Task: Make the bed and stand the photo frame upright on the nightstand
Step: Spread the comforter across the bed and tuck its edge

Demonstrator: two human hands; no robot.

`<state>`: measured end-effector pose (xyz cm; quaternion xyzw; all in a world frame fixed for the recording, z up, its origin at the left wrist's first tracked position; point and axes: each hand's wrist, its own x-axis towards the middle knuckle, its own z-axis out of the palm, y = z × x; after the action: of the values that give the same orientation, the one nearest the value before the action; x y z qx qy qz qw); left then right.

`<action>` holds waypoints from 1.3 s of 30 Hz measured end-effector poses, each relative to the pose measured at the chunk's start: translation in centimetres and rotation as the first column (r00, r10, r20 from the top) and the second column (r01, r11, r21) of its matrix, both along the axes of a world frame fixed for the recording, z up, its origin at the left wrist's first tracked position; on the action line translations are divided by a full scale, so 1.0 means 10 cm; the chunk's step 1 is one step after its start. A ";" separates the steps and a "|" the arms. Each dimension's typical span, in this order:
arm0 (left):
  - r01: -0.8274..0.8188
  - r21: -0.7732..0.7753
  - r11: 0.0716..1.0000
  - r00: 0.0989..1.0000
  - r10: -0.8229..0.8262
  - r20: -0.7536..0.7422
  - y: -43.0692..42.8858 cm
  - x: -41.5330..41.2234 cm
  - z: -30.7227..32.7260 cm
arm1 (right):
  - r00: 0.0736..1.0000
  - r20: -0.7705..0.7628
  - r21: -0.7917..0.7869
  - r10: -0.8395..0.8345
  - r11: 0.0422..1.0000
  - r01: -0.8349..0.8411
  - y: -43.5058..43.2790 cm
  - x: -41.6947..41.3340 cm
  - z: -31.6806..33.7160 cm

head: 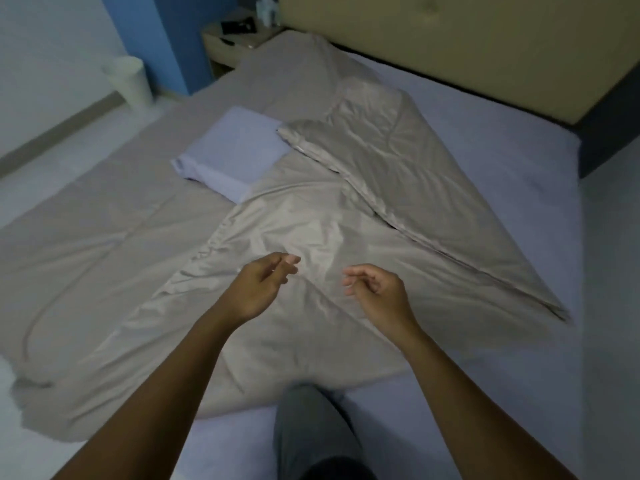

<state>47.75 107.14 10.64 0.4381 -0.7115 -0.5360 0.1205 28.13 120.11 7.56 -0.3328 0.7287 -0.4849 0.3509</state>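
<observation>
A grey-beige duvet (311, 209) lies crumpled and partly folded across the bed, over a lavender fitted sheet (512, 157). A lavender pillow (232, 152) rests on the duvet, left of centre. My left hand (259, 285) and my right hand (377, 289) hover side by side just above the duvet's middle, fingers loosely curled and apart, holding nothing. A wooden nightstand (235, 46) stands at the far left corner of the bed. A dark flat object (239, 26) lies on top of it; I cannot tell whether it is the photo frame.
A padded tan headboard (450, 39) runs along the far side. A white cylindrical bin (128, 79) stands on the floor by the blue wall. My knee in grey trousers (311, 427) rests on the bed's near edge. The duvet's left part hangs over the mattress side.
</observation>
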 end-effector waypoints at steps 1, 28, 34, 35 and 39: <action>-0.006 0.000 1.000 1.000 0.006 -0.002 -0.19 -0.08 -0.03 | 1.000 -0.002 -0.001 0.018 1.000 -0.018 -0.25 -0.07 -0.06; 0.145 -0.017 0.989 0.661 -0.084 0.746 -2.23 -0.31 -2.44 | 0.623 -0.475 0.558 0.621 0.760 -0.331 -3.96 -0.89 -2.00; 0.131 0.015 0.991 0.883 -0.124 0.453 -1.65 0.00 -2.11 | 0.529 -0.674 0.488 0.516 0.848 -0.204 -3.18 -0.54 -1.77; 0.127 0.066 0.990 0.881 -0.143 0.451 -1.51 0.04 -2.00 | 0.527 -0.682 0.479 0.507 0.854 -0.202 -3.00 -0.47 -1.72; 0.152 0.063 0.986 0.876 -0.164 0.454 -0.88 0.30 -1.68 | 0.539 -0.724 0.351 0.431 0.902 -0.250 -2.13 -0.18 -1.53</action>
<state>50.71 98.35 -6.13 0.4941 -0.7463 -0.4347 -0.1001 26.35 98.83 -7.75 -0.6087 0.7736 -0.1330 0.1154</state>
